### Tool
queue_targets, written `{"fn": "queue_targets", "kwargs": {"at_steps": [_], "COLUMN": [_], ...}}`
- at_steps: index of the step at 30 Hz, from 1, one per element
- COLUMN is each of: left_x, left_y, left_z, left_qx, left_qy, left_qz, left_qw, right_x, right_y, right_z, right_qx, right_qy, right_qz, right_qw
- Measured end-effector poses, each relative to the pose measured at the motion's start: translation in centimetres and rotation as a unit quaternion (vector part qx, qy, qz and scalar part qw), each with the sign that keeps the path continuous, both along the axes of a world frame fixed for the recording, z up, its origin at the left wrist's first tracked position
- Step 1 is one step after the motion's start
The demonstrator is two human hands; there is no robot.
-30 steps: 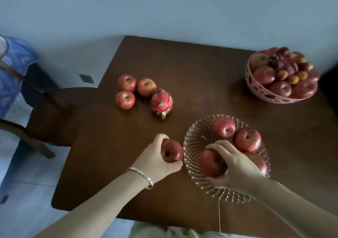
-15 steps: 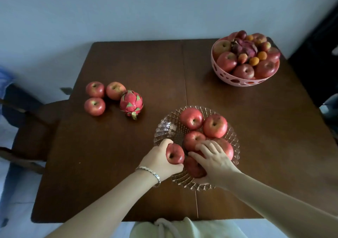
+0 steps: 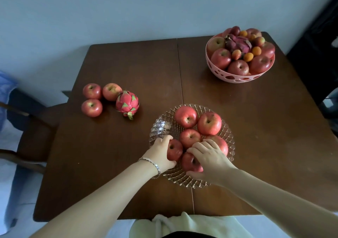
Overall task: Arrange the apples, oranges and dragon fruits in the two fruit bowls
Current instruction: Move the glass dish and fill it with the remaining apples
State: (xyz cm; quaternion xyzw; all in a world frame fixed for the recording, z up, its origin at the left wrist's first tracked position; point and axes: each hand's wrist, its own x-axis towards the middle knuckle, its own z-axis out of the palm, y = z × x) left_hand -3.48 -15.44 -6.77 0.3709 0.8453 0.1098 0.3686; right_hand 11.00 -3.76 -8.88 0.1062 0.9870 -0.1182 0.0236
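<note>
A clear glass bowl (image 3: 161,126) in front of me holds several red apples. My left hand (image 3: 160,155) grips a red apple (image 3: 174,150) at the bowl's near-left side. My right hand (image 3: 210,161) is closed over another apple (image 3: 191,162) at the bowl's near edge. Three loose apples (image 3: 92,107) and a pink dragon fruit (image 3: 127,103) lie on the table to the left. A pink perforated bowl (image 3: 236,77) at the back right is piled with apples, small oranges and a dragon fruit.
The brown wooden table (image 3: 256,128) has a seam down its middle. A dark wooden chair (image 3: 36,128) stands off the left edge with blue cloth behind it. Dark furniture is at the far right. A pale wall runs behind.
My left hand has carried its apple from outside the glass bowl into its near-left side. My right hand has stayed on its apple at the bowl's near edge. The view shifted.
</note>
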Motion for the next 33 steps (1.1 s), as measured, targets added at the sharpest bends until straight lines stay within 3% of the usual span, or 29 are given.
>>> {"fn": "queue_targets", "kwargs": {"at_steps": [6, 13, 17, 20, 24, 28, 33], "left_x": [0.1, 0.7, -0.5, -3.6, -10.0, -17.0, -23.0], "left_y": [-0.3, -1.4, -1.5, -2.4, -4.0, -4.7, -4.2], "left_z": [-0.2, -0.7, 0.0, 1.1, 0.9, -1.0, -2.7], "left_qx": [0.009, 0.012, -0.008, 0.043, 0.112, 0.025, -0.049], "left_qy": [0.036, 0.082, 0.020, -0.021, 0.131, 0.199, 0.207], "left_qz": [0.007, -0.052, -0.046, 0.011, 0.145, 0.301, 0.323], "left_qw": [0.999, 0.995, 0.999, 0.999, 0.974, 0.932, 0.922], "right_x": [-0.3, -1.3, -4.0, -7.2, -10.3, -12.0, -12.5], "right_y": [0.3, 0.1, -0.4, -0.5, -0.3, -0.2, -0.3], "right_z": [0.3, 1.6, 2.8, 3.2, 3.7, 3.9, 4.1], "right_qx": [-0.010, -0.082, -0.121, -0.156, -0.147, -0.142, -0.145], "right_qy": [-0.021, -0.090, -0.079, -0.154, -0.257, -0.314, -0.334], "right_qz": [-0.008, -0.045, -0.018, 0.013, 0.041, 0.040, 0.023], "right_qw": [1.000, 0.992, 0.989, 0.976, 0.954, 0.938, 0.931]}}
